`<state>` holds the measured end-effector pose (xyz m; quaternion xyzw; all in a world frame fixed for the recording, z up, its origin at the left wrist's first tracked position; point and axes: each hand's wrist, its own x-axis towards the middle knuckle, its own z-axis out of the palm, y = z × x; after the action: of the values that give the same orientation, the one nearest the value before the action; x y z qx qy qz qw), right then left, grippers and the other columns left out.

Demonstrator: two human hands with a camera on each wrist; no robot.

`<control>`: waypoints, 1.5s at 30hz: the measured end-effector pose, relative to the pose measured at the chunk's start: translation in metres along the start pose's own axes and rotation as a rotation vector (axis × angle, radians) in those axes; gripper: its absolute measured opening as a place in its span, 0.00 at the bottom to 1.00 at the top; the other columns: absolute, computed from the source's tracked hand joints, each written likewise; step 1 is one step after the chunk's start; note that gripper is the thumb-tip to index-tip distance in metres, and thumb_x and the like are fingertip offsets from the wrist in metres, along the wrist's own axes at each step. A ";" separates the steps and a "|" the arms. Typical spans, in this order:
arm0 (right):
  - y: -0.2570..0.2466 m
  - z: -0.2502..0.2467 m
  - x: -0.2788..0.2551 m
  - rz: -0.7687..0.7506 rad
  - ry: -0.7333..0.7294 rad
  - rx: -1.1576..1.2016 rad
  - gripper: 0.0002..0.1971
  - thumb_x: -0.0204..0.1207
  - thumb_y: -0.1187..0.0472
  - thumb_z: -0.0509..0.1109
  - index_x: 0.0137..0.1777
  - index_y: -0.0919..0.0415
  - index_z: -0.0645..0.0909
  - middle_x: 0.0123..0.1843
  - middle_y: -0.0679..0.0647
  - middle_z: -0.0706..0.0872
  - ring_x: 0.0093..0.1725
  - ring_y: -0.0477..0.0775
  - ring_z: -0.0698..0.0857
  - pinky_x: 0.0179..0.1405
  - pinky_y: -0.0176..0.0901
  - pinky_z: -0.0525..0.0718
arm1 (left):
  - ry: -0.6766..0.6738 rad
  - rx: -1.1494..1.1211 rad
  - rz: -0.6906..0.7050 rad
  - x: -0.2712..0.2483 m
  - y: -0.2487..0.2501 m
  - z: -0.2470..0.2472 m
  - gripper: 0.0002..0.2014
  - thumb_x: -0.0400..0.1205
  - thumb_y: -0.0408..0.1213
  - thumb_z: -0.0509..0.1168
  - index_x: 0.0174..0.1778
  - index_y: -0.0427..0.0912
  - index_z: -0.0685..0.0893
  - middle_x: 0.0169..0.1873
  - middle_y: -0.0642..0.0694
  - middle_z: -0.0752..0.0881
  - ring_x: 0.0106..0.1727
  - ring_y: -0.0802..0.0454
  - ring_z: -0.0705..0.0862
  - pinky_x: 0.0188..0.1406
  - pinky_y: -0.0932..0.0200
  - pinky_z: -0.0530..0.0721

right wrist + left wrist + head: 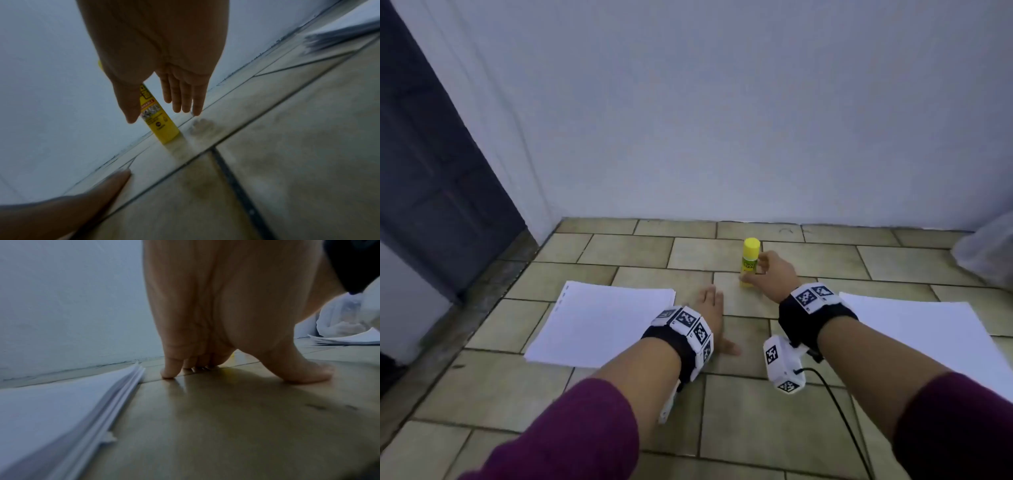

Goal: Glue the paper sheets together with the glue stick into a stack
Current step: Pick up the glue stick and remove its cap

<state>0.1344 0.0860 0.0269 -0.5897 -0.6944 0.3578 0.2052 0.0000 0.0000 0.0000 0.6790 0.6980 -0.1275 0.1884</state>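
A yellow glue stick stands upright with its cap on, on the tiled floor near the wall. My right hand hovers at it with fingers straight; the thumb passes in front of the tube and the other fingers are to its right, with no clear grip. My left hand rests on the floor, fingers spread, holding nothing. One stack of white paper sheets lies left of the left hand. A second paper stack lies to the right.
The white wall rises just behind the glue stick. A dark door is at the far left. A crumpled white bag sits at the right by the wall. A black cable runs from the right wrist camera towards me.
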 end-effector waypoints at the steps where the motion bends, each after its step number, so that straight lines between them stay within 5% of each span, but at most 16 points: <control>1: 0.000 0.000 0.001 -0.004 0.014 -0.011 0.29 0.72 0.55 0.77 0.71 0.64 0.73 0.69 0.58 0.81 0.68 0.58 0.79 0.61 0.43 0.75 | -0.006 0.013 -0.002 -0.001 0.001 -0.001 0.58 0.74 0.62 0.68 0.84 0.36 0.36 0.84 0.41 0.37 0.85 0.46 0.38 0.82 0.38 0.52; 5: 0.000 0.001 0.002 -0.088 0.037 -0.077 0.16 0.78 0.58 0.70 0.62 0.66 0.79 0.59 0.60 0.85 0.59 0.60 0.82 0.48 0.40 0.72 | 0.002 0.016 0.007 -0.005 0.000 -0.004 0.58 0.74 0.63 0.68 0.84 0.37 0.37 0.84 0.43 0.37 0.85 0.47 0.39 0.82 0.39 0.52; 8: -0.006 -0.005 -0.009 -0.124 0.052 -0.019 0.08 0.81 0.59 0.65 0.50 0.64 0.73 0.45 0.59 0.80 0.47 0.61 0.79 0.39 0.43 0.66 | 0.017 0.013 0.031 -0.007 -0.002 -0.005 0.57 0.74 0.63 0.68 0.84 0.37 0.38 0.84 0.43 0.38 0.85 0.48 0.40 0.82 0.40 0.52; 10: -0.012 -0.012 -0.023 -0.169 0.058 0.129 0.05 0.83 0.61 0.61 0.48 0.62 0.68 0.40 0.57 0.78 0.43 0.62 0.80 0.40 0.50 0.75 | 0.013 -0.017 0.073 -0.009 -0.006 -0.008 0.57 0.74 0.62 0.69 0.84 0.36 0.41 0.84 0.42 0.40 0.85 0.47 0.41 0.82 0.42 0.53; 12: -0.018 -0.022 -0.045 -0.238 0.080 0.286 0.04 0.83 0.63 0.60 0.47 0.61 0.68 0.40 0.58 0.79 0.39 0.62 0.85 0.39 0.55 0.82 | -0.009 -0.076 0.103 -0.012 -0.011 -0.018 0.50 0.75 0.58 0.70 0.84 0.36 0.53 0.84 0.40 0.51 0.84 0.46 0.53 0.80 0.49 0.60; 14: -0.022 -0.034 -0.069 -0.315 0.083 0.360 0.05 0.84 0.62 0.60 0.46 0.58 0.69 0.39 0.55 0.80 0.35 0.54 0.85 0.34 0.50 0.83 | 0.074 -0.198 0.122 -0.013 -0.018 -0.035 0.31 0.79 0.50 0.70 0.73 0.38 0.75 0.73 0.40 0.76 0.71 0.47 0.75 0.66 0.59 0.74; 17: -0.022 -0.049 -0.097 -0.400 0.034 0.410 0.04 0.84 0.59 0.61 0.47 0.56 0.71 0.38 0.52 0.81 0.34 0.47 0.84 0.31 0.42 0.82 | 0.311 -0.657 0.165 -0.024 -0.018 -0.068 0.08 0.83 0.38 0.67 0.54 0.42 0.87 0.54 0.45 0.88 0.52 0.55 0.84 0.55 0.64 0.76; 20: -0.020 -0.059 -0.112 -0.435 -0.030 0.472 0.08 0.82 0.53 0.61 0.50 0.59 0.74 0.41 0.50 0.84 0.36 0.47 0.85 0.33 0.39 0.81 | 0.474 -1.261 0.296 -0.045 -0.004 -0.103 0.12 0.86 0.28 0.57 0.46 0.43 0.85 0.47 0.47 0.89 0.46 0.54 0.87 0.50 0.58 0.81; 24: -0.015 -0.062 -0.127 -0.472 -0.117 0.522 0.12 0.78 0.53 0.60 0.50 0.63 0.76 0.41 0.50 0.85 0.35 0.50 0.83 0.35 0.36 0.79 | 0.203 -1.630 0.623 -0.073 0.014 -0.127 0.15 0.83 0.33 0.54 0.62 0.39 0.81 0.63 0.43 0.85 0.60 0.50 0.85 0.62 0.54 0.81; 27: -0.011 -0.059 -0.133 -0.441 -0.142 0.539 0.14 0.77 0.52 0.61 0.54 0.61 0.78 0.38 0.51 0.85 0.33 0.50 0.82 0.34 0.36 0.78 | 0.123 -1.541 0.733 -0.080 0.023 -0.122 0.18 0.78 0.28 0.59 0.64 0.37 0.80 0.62 0.43 0.86 0.64 0.46 0.84 0.64 0.55 0.83; 31: -0.007 -0.056 -0.136 -0.426 -0.105 0.508 0.10 0.75 0.50 0.63 0.51 0.54 0.79 0.37 0.52 0.85 0.32 0.49 0.82 0.33 0.34 0.78 | 0.351 -1.406 0.559 -0.081 0.030 -0.117 0.12 0.75 0.22 0.71 0.50 0.39 0.85 0.36 0.55 0.89 0.37 0.61 0.87 0.42 0.65 0.86; 33: -0.007 -0.055 -0.138 -0.432 -0.098 0.496 0.07 0.74 0.51 0.65 0.50 0.49 0.79 0.35 0.50 0.84 0.32 0.49 0.81 0.33 0.36 0.80 | 0.407 -1.404 0.493 -0.081 0.030 -0.116 0.13 0.70 0.28 0.77 0.47 0.42 0.84 0.31 0.56 0.85 0.32 0.62 0.83 0.33 0.66 0.85; 36: -0.008 -0.054 -0.137 -0.433 -0.088 0.459 0.05 0.75 0.51 0.67 0.48 0.49 0.79 0.33 0.47 0.84 0.30 0.47 0.81 0.33 0.40 0.82 | 0.371 -1.376 0.494 -0.083 0.032 -0.113 0.19 0.67 0.43 0.77 0.53 0.44 0.82 0.46 0.49 0.85 0.46 0.58 0.85 0.42 0.64 0.87; 39: -0.008 -0.053 -0.134 -0.420 -0.063 0.469 0.03 0.80 0.60 0.68 0.48 0.50 0.79 0.33 0.49 0.84 0.29 0.41 0.81 0.31 0.34 0.80 | 0.214 -1.379 0.509 -0.089 0.032 -0.115 0.18 0.77 0.40 0.65 0.63 0.40 0.81 0.64 0.42 0.84 0.63 0.53 0.85 0.61 0.58 0.84; 42: -0.007 -0.054 -0.133 -0.404 -0.043 0.467 0.05 0.80 0.64 0.67 0.50 0.52 0.79 0.35 0.49 0.84 0.29 0.37 0.81 0.30 0.30 0.79 | 0.187 -1.380 0.511 -0.088 0.025 -0.116 0.16 0.84 0.23 0.58 0.65 0.40 0.80 0.65 0.44 0.84 0.61 0.52 0.86 0.61 0.58 0.84; 45: -0.005 -0.053 -0.131 -0.395 -0.007 0.411 0.02 0.80 0.58 0.69 0.50 0.50 0.78 0.34 0.47 0.84 0.30 0.45 0.83 0.32 0.34 0.82 | 0.214 -1.336 0.509 -0.084 0.020 -0.115 0.16 0.81 0.21 0.63 0.60 0.42 0.82 0.54 0.49 0.87 0.47 0.58 0.88 0.51 0.63 0.87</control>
<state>0.1979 -0.0270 0.0835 -0.3878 -0.7095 0.4460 0.3838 0.0101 -0.0247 0.1415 0.5691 0.4618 0.4415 0.5176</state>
